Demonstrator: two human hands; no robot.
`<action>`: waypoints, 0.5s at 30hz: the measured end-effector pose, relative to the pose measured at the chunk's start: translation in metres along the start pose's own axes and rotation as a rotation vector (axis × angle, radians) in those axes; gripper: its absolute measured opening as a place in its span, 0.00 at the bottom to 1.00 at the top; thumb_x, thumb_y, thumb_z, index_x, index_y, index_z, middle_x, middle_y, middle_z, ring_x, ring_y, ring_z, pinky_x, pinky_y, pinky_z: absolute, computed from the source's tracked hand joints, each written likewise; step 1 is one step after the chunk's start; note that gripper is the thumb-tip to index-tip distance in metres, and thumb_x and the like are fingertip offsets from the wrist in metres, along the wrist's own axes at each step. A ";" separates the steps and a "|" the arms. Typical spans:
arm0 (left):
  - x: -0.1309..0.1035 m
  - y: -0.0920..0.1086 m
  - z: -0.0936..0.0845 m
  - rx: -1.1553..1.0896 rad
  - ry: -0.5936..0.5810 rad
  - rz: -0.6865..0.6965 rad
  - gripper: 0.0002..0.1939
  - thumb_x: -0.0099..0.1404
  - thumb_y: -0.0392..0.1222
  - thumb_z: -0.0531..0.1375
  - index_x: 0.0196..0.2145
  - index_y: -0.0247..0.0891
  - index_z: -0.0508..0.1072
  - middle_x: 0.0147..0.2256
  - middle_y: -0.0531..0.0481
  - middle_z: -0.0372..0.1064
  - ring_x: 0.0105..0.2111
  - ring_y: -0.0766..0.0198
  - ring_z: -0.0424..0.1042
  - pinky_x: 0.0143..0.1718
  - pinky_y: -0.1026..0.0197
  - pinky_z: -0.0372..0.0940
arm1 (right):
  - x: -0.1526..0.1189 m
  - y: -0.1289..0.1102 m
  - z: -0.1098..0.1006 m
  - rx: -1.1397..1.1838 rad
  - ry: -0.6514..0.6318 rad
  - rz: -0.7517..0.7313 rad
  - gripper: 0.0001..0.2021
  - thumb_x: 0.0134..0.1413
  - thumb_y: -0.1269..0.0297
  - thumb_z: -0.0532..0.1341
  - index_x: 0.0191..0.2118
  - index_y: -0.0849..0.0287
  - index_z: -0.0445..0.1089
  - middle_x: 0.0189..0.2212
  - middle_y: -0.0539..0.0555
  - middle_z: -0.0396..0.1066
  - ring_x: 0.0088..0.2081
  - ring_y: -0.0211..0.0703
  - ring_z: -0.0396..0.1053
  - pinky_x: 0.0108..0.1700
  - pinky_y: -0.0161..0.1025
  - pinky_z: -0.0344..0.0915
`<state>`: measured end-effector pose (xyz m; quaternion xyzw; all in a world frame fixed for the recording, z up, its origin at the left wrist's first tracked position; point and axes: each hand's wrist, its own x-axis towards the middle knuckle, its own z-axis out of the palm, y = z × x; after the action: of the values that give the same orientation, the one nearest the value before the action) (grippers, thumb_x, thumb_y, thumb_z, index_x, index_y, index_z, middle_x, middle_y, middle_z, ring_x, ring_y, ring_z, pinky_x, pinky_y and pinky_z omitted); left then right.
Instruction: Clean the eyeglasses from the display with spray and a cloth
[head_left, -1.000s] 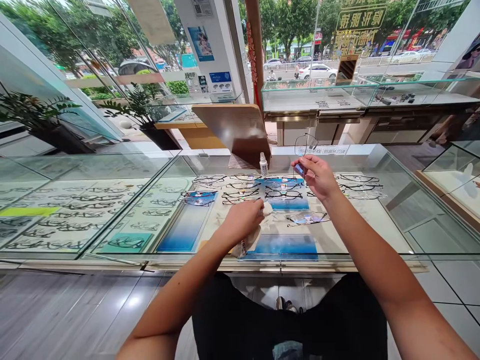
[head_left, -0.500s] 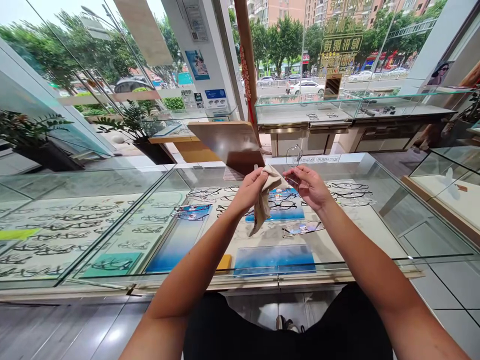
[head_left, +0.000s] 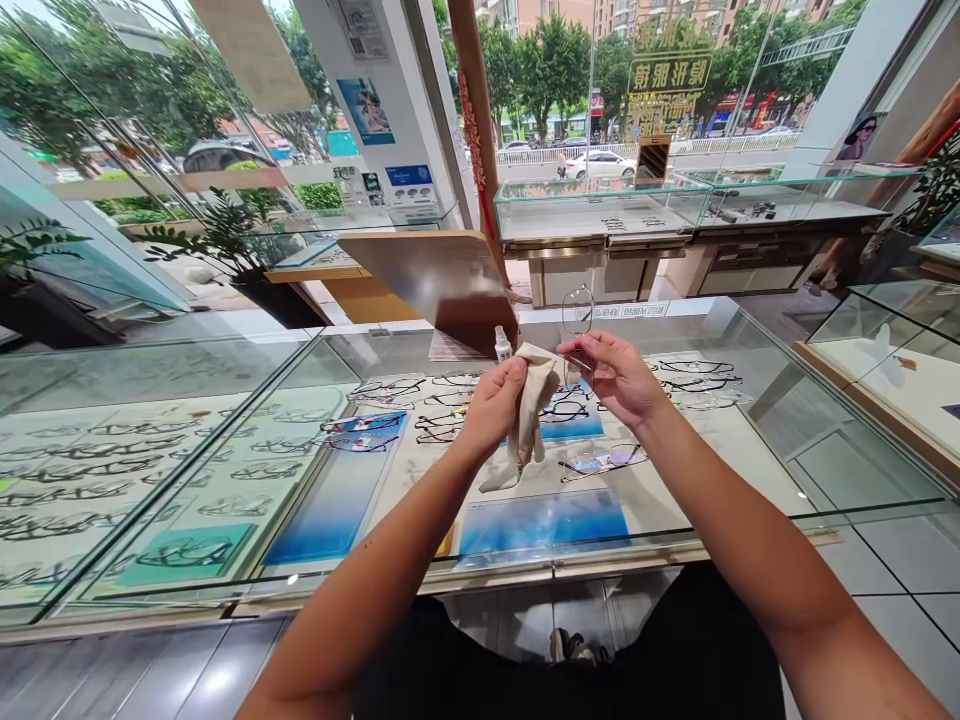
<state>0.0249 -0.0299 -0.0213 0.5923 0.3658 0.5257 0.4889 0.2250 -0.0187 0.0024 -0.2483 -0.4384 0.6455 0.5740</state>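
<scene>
A beige cloth (head_left: pixel 534 395) hangs from my left hand (head_left: pixel 493 405), whose fingers are closed on it. My right hand (head_left: pixel 616 375) pinches a pair of thin-framed glasses (head_left: pixel 577 309) by its lower part, with one lens raised above the fingers. The cloth's upper edge lies close to the glasses between both hands; whether they touch is unclear. Just behind my left hand stands a small white bottle (head_left: pixel 502 343). Beneath the hands, rows of glasses lie in the display case, and another pair (head_left: pixel 604 461) is nearer me.
The glass-topped case (head_left: pixel 555 566) spans the front. Blue mats (head_left: pixel 544 524) and a green mat (head_left: pixel 187 553) lie in it. A tilted brown board (head_left: pixel 427 275) stands at its back edge. Another glass case (head_left: pixel 877 350) is at the right, and potted plants (head_left: pixel 232 240) are at the left.
The cloth hangs lower and more spread out below my left hand. My left hand has moved slightly down and left, showing more of the white bottle. The view has shifted a little.
</scene>
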 end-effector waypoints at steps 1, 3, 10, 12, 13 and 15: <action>-0.001 0.000 0.002 -0.003 -0.008 0.005 0.32 0.65 0.75 0.64 0.35 0.38 0.76 0.26 0.53 0.66 0.26 0.66 0.59 0.28 0.62 0.57 | 0.000 0.002 0.002 -0.002 -0.003 0.017 0.17 0.42 0.50 0.82 0.32 0.54 0.83 0.37 0.51 0.83 0.39 0.40 0.75 0.44 0.36 0.73; -0.003 0.000 0.006 -0.018 -0.018 0.010 0.32 0.66 0.74 0.65 0.35 0.37 0.76 0.27 0.53 0.67 0.27 0.66 0.60 0.29 0.63 0.58 | -0.001 0.007 0.007 0.001 0.000 0.048 0.18 0.40 0.49 0.83 0.32 0.55 0.83 0.35 0.51 0.83 0.36 0.38 0.74 0.39 0.35 0.71; -0.008 -0.003 0.018 -0.154 -0.072 -0.079 0.33 0.63 0.72 0.69 0.38 0.35 0.76 0.27 0.53 0.69 0.25 0.69 0.62 0.28 0.66 0.58 | -0.003 0.021 0.017 0.058 0.076 0.063 0.21 0.32 0.52 0.86 0.30 0.55 0.81 0.32 0.48 0.82 0.32 0.35 0.73 0.35 0.34 0.68; -0.010 -0.003 0.021 -0.170 -0.077 -0.110 0.33 0.62 0.72 0.70 0.37 0.34 0.75 0.25 0.54 0.67 0.23 0.70 0.60 0.26 0.66 0.56 | -0.004 0.022 0.018 0.069 0.094 0.071 0.22 0.31 0.52 0.86 0.30 0.56 0.81 0.31 0.48 0.82 0.30 0.34 0.72 0.33 0.34 0.67; -0.011 -0.003 0.022 -0.180 -0.077 -0.129 0.34 0.61 0.73 0.70 0.35 0.34 0.74 0.24 0.54 0.66 0.22 0.70 0.59 0.25 0.66 0.55 | -0.004 0.023 0.019 0.071 0.098 0.078 0.22 0.31 0.52 0.86 0.30 0.56 0.80 0.31 0.47 0.82 0.29 0.34 0.71 0.32 0.34 0.66; -0.013 -0.002 0.024 -0.201 -0.068 -0.167 0.34 0.60 0.73 0.70 0.32 0.35 0.72 0.23 0.54 0.65 0.21 0.71 0.58 0.24 0.67 0.54 | -0.006 0.022 0.022 0.083 0.099 0.093 0.22 0.31 0.52 0.86 0.30 0.57 0.80 0.30 0.47 0.81 0.28 0.34 0.71 0.30 0.34 0.65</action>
<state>0.0459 -0.0460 -0.0256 0.5255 0.3424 0.4968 0.5998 0.1967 -0.0292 -0.0070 -0.2762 -0.3704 0.6760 0.5741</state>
